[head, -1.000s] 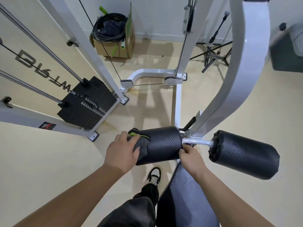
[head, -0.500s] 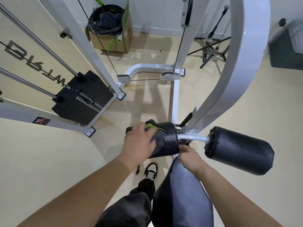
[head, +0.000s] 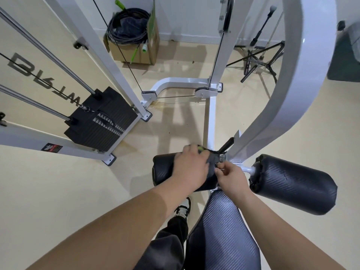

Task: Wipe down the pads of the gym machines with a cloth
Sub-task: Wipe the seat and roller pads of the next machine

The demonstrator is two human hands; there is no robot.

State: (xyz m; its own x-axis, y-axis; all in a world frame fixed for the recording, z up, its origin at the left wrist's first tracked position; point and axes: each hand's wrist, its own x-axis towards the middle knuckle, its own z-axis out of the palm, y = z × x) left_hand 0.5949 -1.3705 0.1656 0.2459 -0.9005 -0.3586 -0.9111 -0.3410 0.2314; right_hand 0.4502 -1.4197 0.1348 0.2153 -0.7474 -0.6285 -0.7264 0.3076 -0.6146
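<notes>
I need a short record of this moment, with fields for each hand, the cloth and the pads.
left hand: holds the dark grey cloth with green trim against the left black cylindrical roller pad
right hand: fingers curled at that pad's inner end; its hold is unclear
right black cylindrical roller pad: no hand on it
black textured seat pad: nearest the camera

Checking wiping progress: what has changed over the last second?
The left hand slid the cloth rightward along the left roller pad, from its outer end to near the frame. The right hand stayed at the pad's inner end; the right roller pad stayed untouched.
</notes>
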